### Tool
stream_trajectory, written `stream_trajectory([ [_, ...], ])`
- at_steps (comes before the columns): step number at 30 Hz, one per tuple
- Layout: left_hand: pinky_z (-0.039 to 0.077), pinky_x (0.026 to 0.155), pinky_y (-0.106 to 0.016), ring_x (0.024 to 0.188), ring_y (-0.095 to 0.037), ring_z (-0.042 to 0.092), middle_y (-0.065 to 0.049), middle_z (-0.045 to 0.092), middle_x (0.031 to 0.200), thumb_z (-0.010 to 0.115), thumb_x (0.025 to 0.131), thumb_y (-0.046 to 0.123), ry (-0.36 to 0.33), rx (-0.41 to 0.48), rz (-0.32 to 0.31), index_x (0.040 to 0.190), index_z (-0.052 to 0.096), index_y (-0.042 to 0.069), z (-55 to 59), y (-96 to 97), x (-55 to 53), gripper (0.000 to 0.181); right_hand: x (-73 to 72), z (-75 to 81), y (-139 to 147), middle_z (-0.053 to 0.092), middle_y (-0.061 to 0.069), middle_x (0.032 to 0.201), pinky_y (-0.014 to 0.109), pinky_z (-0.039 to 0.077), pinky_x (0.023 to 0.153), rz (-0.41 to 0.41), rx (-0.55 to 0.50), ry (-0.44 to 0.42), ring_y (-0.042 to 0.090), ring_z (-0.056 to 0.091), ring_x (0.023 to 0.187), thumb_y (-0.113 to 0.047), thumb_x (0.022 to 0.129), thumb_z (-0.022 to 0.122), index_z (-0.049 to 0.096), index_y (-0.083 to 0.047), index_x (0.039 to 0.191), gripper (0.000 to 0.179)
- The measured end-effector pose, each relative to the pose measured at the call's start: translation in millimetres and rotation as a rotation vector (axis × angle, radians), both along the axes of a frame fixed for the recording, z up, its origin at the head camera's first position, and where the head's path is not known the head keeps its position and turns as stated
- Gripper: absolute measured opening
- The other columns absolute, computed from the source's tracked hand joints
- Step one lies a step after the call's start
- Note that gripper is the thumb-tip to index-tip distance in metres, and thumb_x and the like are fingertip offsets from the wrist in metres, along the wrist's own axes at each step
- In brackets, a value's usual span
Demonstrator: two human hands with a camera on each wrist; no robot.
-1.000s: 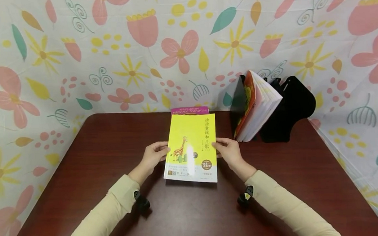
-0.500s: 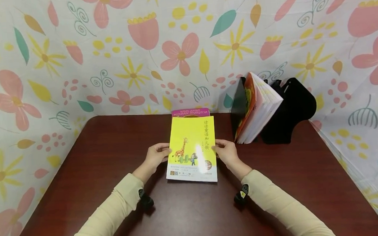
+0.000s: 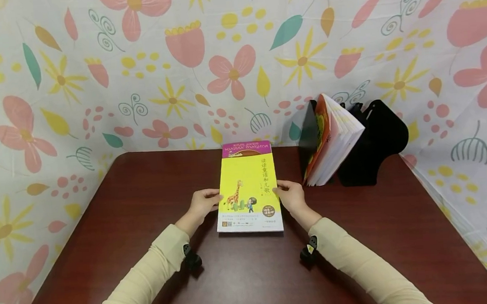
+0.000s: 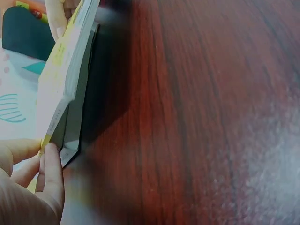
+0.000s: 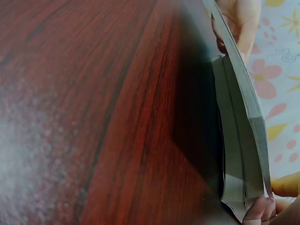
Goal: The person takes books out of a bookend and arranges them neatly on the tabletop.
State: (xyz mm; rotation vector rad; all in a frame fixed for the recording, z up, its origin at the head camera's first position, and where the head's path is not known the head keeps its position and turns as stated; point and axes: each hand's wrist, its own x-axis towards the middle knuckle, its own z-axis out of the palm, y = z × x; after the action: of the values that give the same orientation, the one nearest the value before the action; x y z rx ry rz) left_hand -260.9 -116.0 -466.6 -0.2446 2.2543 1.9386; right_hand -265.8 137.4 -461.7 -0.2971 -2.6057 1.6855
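Observation:
A yellow children's book (image 3: 247,175) with a giraffe on its cover lies face up between both hands, overlapping a purple-covered book (image 3: 247,147) whose top strip shows behind it. My left hand (image 3: 202,204) pinches the yellow book's left edge, thumb on the cover and fingers underneath. On the opposite edge, my right hand (image 3: 293,199) grips it the same way. In the right wrist view, the yellow book slants over thick pages (image 5: 234,140) on the table, with a gap at the near end. The rest of the purple cover is hidden.
At the back right, a black bookend (image 3: 373,144) stands with several upright books (image 3: 335,141) leaning in it. The dark red wooden table (image 3: 251,277) meets a flower-patterned cloth (image 3: 228,32) at its back and sides.
Both hands have lowered the yellow book over the purple one. Its top edge has dropped in view, so more of the purple cover shows. The bookend and its books stay put.

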Motion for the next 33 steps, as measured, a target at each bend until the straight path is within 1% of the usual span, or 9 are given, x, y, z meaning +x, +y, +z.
stream_trajectory([
  [5,0.057,0.083,-0.04,0.094,-0.029,0.068,-0.027,0.062,0.114,0.062,0.09,0.002,0.005,-0.006,-0.009,0.12,0.061,-0.009,-2.2,-0.7,-2.6,0.031,-3.2,-4.5,2.0,0.062,0.019,0.104,0.022,0.046,0.067,-0.009,-0.013,0.019,0.023,0.056,0.091,-0.007,0.09,0.063,0.063,0.003,0.122,0.033],
  [10,0.057,0.082,-0.038,0.086,-0.022,0.067,-0.025,0.063,0.111,0.063,0.09,0.003,-0.011,0.002,0.001,0.12,0.061,-0.007,-1.6,-0.7,-4.9,0.032,-7.9,-8.4,2.8,0.061,0.016,0.096,0.02,0.044,0.064,-0.037,-0.059,0.04,0.022,0.054,0.086,-0.006,0.088,0.065,0.065,0.002,0.118,0.031],
  [13,0.058,0.08,-0.036,0.083,-0.019,0.067,-0.024,0.063,0.109,0.064,0.089,0.003,-0.022,0.007,0.001,0.121,0.06,-0.008,-0.9,-0.2,-6.0,0.033,-10.4,-9.5,2.5,0.059,0.014,0.092,0.019,0.043,0.063,-0.056,-0.088,0.033,0.021,0.052,0.085,-0.004,0.087,0.066,0.066,0.002,0.117,0.03],
  [17,0.058,0.078,-0.034,0.08,-0.016,0.066,-0.022,0.063,0.105,0.064,0.089,0.002,-0.025,0.0,0.005,0.12,0.06,-0.009,0.6,0.1,-8.5,0.033,-13.7,-7.9,1.8,0.057,0.013,0.093,0.019,0.043,0.063,-0.066,-0.108,0.016,0.02,0.05,0.085,-0.003,0.087,0.067,0.065,0.003,0.117,0.031],
  [23,0.058,0.08,-0.034,0.078,-0.012,0.064,-0.014,0.062,0.1,0.065,0.087,-0.001,-0.029,0.016,-0.003,0.12,0.061,-0.007,2.9,-0.2,-17.8,0.034,-19.3,-5.4,1.9,0.056,0.013,0.094,0.02,0.043,0.064,-0.076,-0.121,0.005,0.02,0.049,0.086,-0.004,0.088,0.066,0.065,0.004,0.117,0.031],
  [28,0.057,0.082,-0.035,0.08,-0.012,0.062,-0.01,0.06,0.098,0.066,0.086,-0.001,-0.038,0.016,-0.015,0.125,0.059,-0.003,1.5,-3.7,-25.6,0.039,-21.9,-4.6,1.8,0.057,0.012,0.095,0.022,0.043,0.065,-0.076,-0.11,-0.013,0.02,0.05,0.086,-0.005,0.088,0.067,0.065,0.002,0.117,0.03],
  [33,0.058,0.076,-0.029,0.078,-0.011,0.061,-0.009,0.058,0.098,0.066,0.087,0.0,-0.042,0.021,-0.016,0.126,0.059,-0.002,0.4,-4.1,-31.0,0.039,-26.1,-3.5,3.0,0.057,0.014,0.097,0.023,0.044,0.066,-0.074,-0.105,-0.017,0.022,0.051,0.087,-0.005,0.088,0.066,0.064,0.003,0.117,0.031],
])
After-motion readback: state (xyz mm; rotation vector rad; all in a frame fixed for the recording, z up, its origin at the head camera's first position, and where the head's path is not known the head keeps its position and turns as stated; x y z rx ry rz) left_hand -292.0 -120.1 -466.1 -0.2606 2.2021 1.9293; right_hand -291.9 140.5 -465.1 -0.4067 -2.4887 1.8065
